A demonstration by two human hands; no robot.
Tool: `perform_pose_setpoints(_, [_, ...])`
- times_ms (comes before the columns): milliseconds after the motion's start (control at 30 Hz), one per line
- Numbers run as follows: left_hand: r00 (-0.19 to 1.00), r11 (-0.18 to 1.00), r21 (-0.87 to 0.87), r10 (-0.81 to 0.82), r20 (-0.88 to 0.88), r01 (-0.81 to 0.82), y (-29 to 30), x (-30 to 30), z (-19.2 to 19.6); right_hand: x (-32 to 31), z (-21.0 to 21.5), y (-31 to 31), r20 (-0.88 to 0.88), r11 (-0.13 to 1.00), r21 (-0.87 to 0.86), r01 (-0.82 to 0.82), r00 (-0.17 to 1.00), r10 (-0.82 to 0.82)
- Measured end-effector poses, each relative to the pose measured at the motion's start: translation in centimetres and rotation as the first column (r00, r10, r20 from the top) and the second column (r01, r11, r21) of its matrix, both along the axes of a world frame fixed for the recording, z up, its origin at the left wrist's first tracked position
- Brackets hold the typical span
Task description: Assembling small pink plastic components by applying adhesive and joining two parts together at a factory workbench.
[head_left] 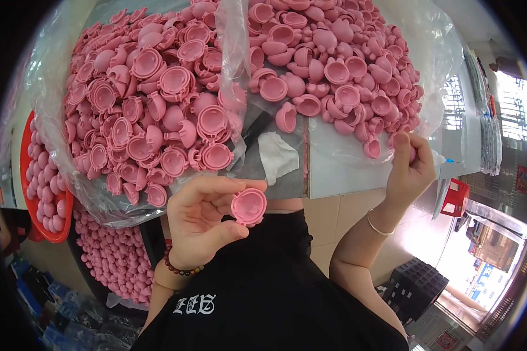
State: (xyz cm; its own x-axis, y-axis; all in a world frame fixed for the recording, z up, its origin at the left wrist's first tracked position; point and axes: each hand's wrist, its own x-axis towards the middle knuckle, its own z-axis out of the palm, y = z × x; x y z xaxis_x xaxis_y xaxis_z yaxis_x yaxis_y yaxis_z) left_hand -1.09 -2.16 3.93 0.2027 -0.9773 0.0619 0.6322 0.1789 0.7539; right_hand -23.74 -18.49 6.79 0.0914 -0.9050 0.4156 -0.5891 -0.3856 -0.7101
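Between the thumb and fingers of my left hand (202,213) is a pink plastic half-shell (250,206), its hollow side facing up toward me. Small tabs stick out at its rim. Past the right edge of the right-hand pile, my right hand (413,167) is closed with the fingers curled round a pink piece (413,154). Most of that piece is hidden by the fingers. A heap of tabbed pink half-shells (175,80) lies ahead on the left. Another heap of pink half-shells (346,95), some with ear-like bumps, lies ahead on the right.
Clear plastic sheeting (231,52) lies under and between the heaps. A crumpled white cloth (278,157) rests at the table's near middle. At left, an orange-red basket (30,225) holds pink balls; a bin of pink balls (114,257) stands below. Black crates (416,286) sit at lower right.
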Motion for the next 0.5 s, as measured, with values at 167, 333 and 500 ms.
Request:
perform_pose_setpoints(167, [0.999,1.0,-0.013,-0.028,-0.016,0.028,-0.1,-0.3,-0.4,3.3,0.3,3.9,-0.13,0.846,0.065,-0.528,0.837,0.532])
perform_pose_setpoints(333, [0.999,0.999,0.002,-0.039,-0.015,0.039,-0.2,-0.3,0.1,3.8,0.4,4.9,-0.073,0.839,0.338,-0.426,0.877,0.475])
perform_pose_setpoints(500, [0.999,0.999,-0.013,-0.036,-0.029,0.035,-0.3,-0.4,0.2,3.3,1.7,5.0,-0.1,0.81,0.349,-0.472,0.84,0.533])
